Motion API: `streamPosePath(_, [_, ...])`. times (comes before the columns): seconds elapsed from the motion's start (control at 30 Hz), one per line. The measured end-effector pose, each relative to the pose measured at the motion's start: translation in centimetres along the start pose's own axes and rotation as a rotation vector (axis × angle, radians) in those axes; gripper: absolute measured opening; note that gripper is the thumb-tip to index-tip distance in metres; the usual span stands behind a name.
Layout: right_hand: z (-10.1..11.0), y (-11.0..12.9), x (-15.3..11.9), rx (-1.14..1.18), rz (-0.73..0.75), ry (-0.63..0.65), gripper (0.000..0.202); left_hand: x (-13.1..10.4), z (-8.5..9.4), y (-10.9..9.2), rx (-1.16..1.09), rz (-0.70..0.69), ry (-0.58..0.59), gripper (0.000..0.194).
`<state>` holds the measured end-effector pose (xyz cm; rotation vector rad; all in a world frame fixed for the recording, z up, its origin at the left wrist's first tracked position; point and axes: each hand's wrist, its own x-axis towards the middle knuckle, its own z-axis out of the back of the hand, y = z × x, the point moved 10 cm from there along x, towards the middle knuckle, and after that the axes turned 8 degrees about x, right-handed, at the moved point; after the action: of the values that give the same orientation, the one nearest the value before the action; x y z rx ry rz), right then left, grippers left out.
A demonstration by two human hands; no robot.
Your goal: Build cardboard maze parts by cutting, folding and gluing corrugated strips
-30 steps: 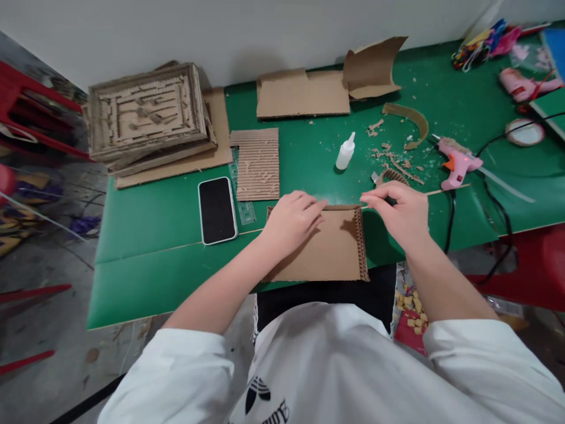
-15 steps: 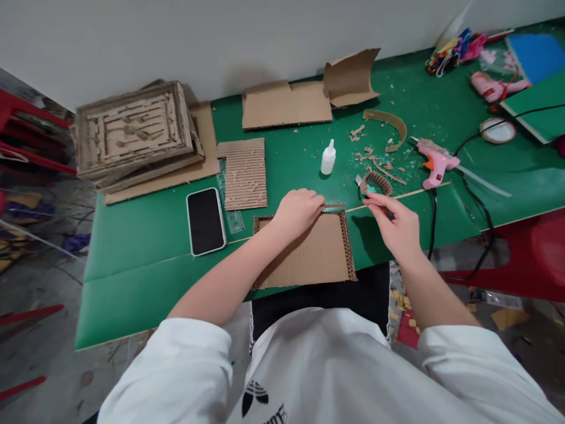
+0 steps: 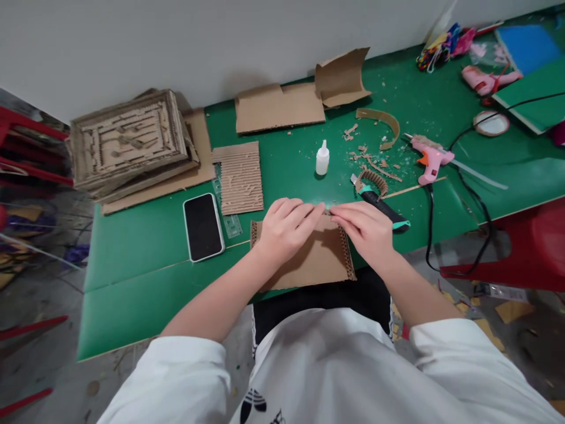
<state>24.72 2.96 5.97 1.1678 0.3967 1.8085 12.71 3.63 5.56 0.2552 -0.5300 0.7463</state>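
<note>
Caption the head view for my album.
Left hand beside right hand at the far edge of a cardboard panel.

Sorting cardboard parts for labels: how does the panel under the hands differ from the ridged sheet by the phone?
The panel has a smooth face; the sheet shows bare ridges.
The panel has corrugated strips along its left and right edges; the sheet shows none.
The panel looks larger than the sheet.
Both are brown cardboard.
</note>
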Motion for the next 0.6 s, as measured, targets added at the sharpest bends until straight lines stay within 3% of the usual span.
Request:
streamPosePath(0.13, [1.0, -1.4, 0.3, -0.025, -0.041, -0.053, 0.015, -0.1, -0.2, 2.0, -0.031, 0.077, 0.058, 0.029])
streamPosePath(0.3, [0.2, -5.1, 0.5, 0.159, -0.279, 0.064, 0.012, -0.8, -2.1, 4.6, -0.336, 0.142, 0.392, 0.030])
streamPosePath(0.43, [-0.4, -6.8, 0.4, 0.331, -0.406, 0.094, 0.013, -2.0, -3.2, 6.7, -0.505, 0.291, 0.609, 0.030])
streamPosePath(0.53, [0.3, -8.0, 0.5, 0.304, -0.475, 0.022, 0.010, -2.7, -3.7, 8.4, -0.559, 0.361, 0.648, 0.036])
streamPosePath(0.6, [0.7, -8.3, 0.8, 0.230, -0.451, -0.015, 0.008, -3.2, -4.0, 9.9, -0.547, 0.400, 0.612, 0.036])
